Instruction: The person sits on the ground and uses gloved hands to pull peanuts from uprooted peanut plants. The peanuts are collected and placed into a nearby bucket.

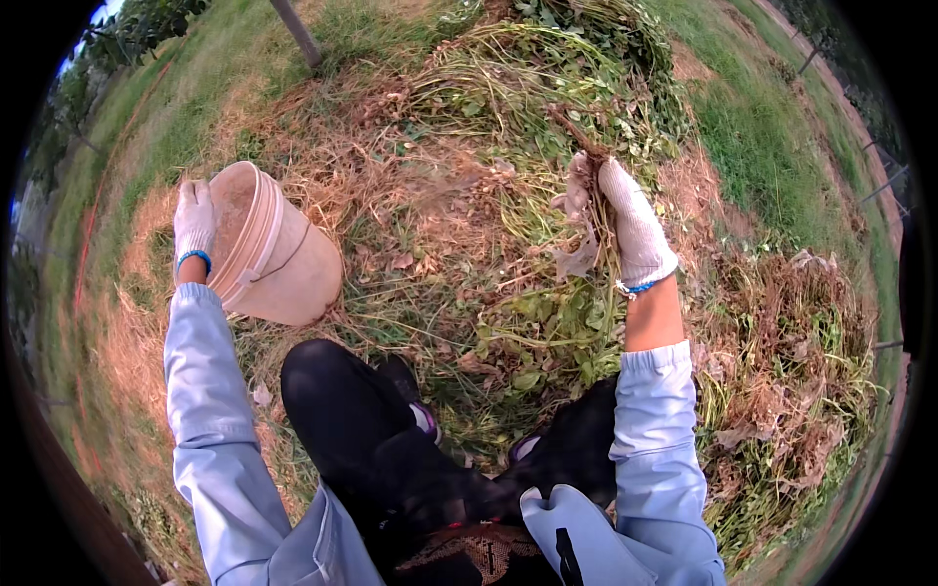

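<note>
My left hand (195,218), in a white knit glove with a blue cuff edge, is at the rim of a whitish plastic bucket (293,253). The bucket leans with its mouth towards the left; a thin wire handle hangs across its side. In my gloved right hand (604,194) is an uprooted plant (601,245), gripped near its brown roots. Its leafy stems hang down towards my knee, and a torn pale film-like scrap clings beside them. Beyond my right hand lies a heap of pulled peanut plants (513,80), with some pods at its left edge.
Dry straw and leaf litter (410,198) cover the ground before me. Another pile of pulled plants (791,395) with dry roots lies at the right. A post (297,33) stands at the top left. My bent knees are close below the bucket.
</note>
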{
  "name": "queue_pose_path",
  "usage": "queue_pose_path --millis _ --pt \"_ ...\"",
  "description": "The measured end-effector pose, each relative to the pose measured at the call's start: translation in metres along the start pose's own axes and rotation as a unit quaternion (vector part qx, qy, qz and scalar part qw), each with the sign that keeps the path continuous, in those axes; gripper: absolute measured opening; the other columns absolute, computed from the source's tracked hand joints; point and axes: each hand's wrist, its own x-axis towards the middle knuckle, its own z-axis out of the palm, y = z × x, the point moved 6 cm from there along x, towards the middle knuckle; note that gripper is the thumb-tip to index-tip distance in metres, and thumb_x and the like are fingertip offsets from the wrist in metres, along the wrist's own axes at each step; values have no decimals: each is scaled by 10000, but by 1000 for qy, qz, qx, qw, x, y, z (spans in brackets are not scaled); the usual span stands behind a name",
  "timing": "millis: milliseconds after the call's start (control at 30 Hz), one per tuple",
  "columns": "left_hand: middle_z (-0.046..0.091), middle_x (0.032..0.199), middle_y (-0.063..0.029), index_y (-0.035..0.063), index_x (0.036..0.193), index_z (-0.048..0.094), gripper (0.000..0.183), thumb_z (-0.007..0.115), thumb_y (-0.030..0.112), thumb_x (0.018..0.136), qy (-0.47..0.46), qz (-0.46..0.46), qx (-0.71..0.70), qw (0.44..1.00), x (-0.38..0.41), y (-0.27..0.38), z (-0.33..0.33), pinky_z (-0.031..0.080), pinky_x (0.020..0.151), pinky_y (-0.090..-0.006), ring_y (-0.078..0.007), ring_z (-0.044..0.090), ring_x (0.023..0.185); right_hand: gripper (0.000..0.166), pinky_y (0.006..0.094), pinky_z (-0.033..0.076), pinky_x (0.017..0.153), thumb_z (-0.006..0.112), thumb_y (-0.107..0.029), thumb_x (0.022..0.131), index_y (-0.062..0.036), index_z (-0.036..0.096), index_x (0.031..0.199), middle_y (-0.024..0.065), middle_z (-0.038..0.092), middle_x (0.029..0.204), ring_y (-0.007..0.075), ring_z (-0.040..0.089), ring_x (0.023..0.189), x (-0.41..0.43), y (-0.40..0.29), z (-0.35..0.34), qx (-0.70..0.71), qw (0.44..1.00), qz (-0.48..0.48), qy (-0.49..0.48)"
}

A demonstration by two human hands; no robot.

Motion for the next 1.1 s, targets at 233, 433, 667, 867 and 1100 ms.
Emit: queue_pose_path --millis 233,433,667,867,1100 --pt "574 1429 -246 4 1469 500 722 512 555 1003 -160 132 -94 974 -112 164 24 403 1131 -430 -372 553 1328 838 339 497 917 445 -718 1003 19 558 1385 71 675 1126 188 622 1002 -2 -2 -4 -78 990 45 106" --pt "672 1244 -119 6 1343 612 498 651 359 995 -469 231 -246 816 -254 312 61 496 1008 -333 -194 620 1191 866 370 487 955 415 -736 1002 12 504 1428 98 626 1204 210 585 1078 -4 -4 4 -86 992 47 84" --pt "455 1522 -296 -60 1592 202 1193 803 592 795 -514 241 -287 772 -335 363 79 370 1178 -404 -370 470 1418 784 378 312 1194 305 -635 1076 5 444 1506 142 497 1483 222 451 1368 2 0 17 -99 993 -10 61" --pt "626 1387 -124 20 1428 530 517 590 370 1052 -485 -27 -626 610 -315 342 119 449 1107 -383 -215 602 1260 824 460 312 1203 295 -658 1062 -20 339 1582 154 438 1530 290 441 1406 -3 -5 33 -7 997 -45 -64" --pt "705 1139 -210 36 1181 627 595 469 591 1038 -404 -89 -830 375 -233 316 93 489 1044 -551 -368 645 1140 830 408 328 1215 654 -464 972 -41 310 1597 179 437 1561 303 436 1450 -12 -12 5 -398 916 -23 31"
